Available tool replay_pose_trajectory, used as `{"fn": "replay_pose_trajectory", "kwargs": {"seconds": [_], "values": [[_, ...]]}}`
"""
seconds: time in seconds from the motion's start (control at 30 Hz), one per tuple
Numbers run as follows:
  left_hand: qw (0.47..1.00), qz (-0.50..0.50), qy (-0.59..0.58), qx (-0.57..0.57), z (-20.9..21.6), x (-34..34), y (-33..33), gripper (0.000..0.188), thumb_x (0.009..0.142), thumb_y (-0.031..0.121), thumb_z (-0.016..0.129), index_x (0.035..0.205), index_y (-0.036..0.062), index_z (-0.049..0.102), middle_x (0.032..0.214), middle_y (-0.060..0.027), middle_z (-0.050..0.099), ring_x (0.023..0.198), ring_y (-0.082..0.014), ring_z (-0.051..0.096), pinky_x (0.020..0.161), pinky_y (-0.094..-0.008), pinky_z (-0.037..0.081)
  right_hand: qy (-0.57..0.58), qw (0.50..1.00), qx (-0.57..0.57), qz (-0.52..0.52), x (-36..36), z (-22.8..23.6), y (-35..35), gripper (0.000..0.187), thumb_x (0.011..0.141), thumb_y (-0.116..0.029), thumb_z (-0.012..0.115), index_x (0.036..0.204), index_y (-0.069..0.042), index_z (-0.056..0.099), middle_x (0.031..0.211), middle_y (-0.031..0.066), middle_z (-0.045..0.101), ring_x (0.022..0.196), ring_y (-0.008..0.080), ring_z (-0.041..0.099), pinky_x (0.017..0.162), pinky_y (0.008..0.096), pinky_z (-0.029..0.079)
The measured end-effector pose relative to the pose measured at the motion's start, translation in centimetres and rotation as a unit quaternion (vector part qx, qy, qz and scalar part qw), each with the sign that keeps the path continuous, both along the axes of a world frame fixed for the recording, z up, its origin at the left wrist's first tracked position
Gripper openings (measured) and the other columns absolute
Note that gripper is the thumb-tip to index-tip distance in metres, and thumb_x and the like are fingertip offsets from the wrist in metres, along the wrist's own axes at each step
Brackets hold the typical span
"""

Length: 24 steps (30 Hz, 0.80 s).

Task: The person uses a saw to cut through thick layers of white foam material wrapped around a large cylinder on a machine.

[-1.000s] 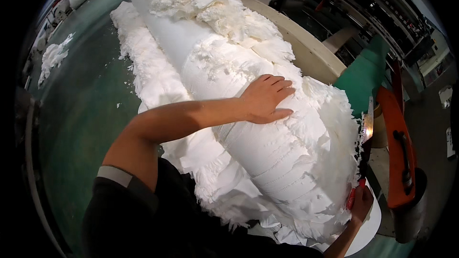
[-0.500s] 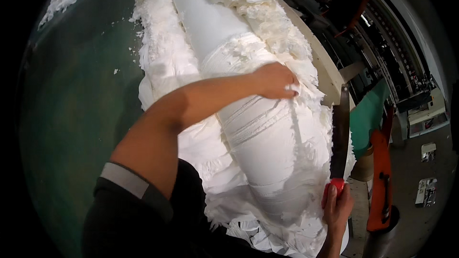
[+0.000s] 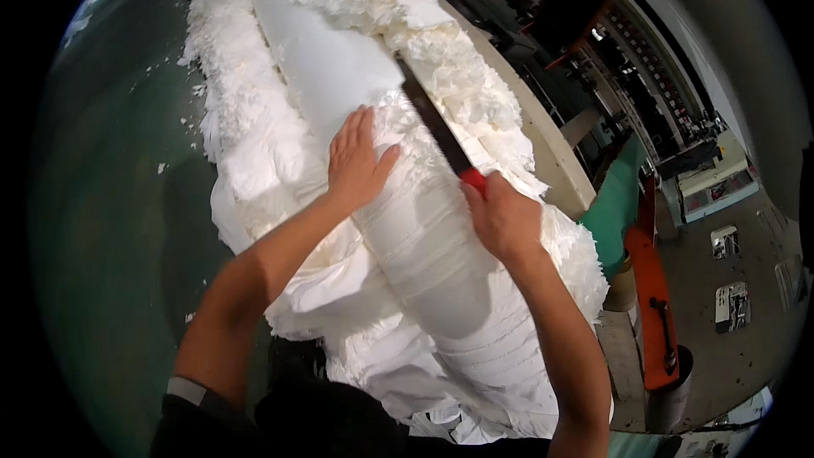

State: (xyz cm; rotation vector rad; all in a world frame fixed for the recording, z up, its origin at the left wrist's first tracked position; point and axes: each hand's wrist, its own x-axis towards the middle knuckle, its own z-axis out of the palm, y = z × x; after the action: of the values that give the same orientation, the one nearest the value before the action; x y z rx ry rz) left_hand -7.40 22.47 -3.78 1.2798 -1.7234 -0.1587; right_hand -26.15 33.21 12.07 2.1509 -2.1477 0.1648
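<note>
A long roll of thin white paper lies lengthwise in front of me, its outer layers slit and torn. My left hand rests flat on the upper left of the roll, fingers stretched and thumb apart. In my right hand is a hand saw with a red handle and a long dark blade. The blade points away and to the left, lying along the roll's right side by the torn edge. Ragged heaps of torn paper line the roll's right side, and more layers drape on its left.
A green floor with scattered white scraps spreads on the left. Right of the paper runs a pale beam. Beyond it are dark machinery, a green sheet and an orange metal arm.
My right hand has brought the saw from the roll's lower right up onto it. My left hand has let go of a paper scrap, moved left and flattened on the roll.
</note>
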Motion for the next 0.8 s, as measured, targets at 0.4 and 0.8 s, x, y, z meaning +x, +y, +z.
{"fn": "replay_pose_trajectory", "kwargs": {"seconds": [0.4,0.8], "values": [[0.908,-0.294,-0.270,-0.126,8.8,2.8,-8.8,0.037,0.077,0.045,0.073,0.071,0.0109,0.061,0.072,-0.0050,0.057,0.076,-0.0274,0.057,0.075,-0.0419,0.043,0.092,0.990,0.060,0.083,2.2,-1.7,-5.2,0.028,0.095,-0.035,0.054,0.099,-0.007,0.056,0.083,0.0119,0.069,0.074,0.0308,0.069,0.066,0.0426,0.053],[0.879,-0.343,-0.297,-0.144,8.3,2.4,-8.3,0.029,0.075,0.016,0.075,0.080,0.0007,0.051,0.076,-0.0136,0.046,0.072,-0.0328,0.050,0.064,-0.0379,0.042,-0.015,0.990,0.067,0.121,-1.1,-2.6,-2.3,0.018,0.086,-0.022,0.063,0.100,-0.015,0.072,0.095,0.0048,0.070,0.085,0.0220,0.067,0.070,0.0362,0.050]]}}
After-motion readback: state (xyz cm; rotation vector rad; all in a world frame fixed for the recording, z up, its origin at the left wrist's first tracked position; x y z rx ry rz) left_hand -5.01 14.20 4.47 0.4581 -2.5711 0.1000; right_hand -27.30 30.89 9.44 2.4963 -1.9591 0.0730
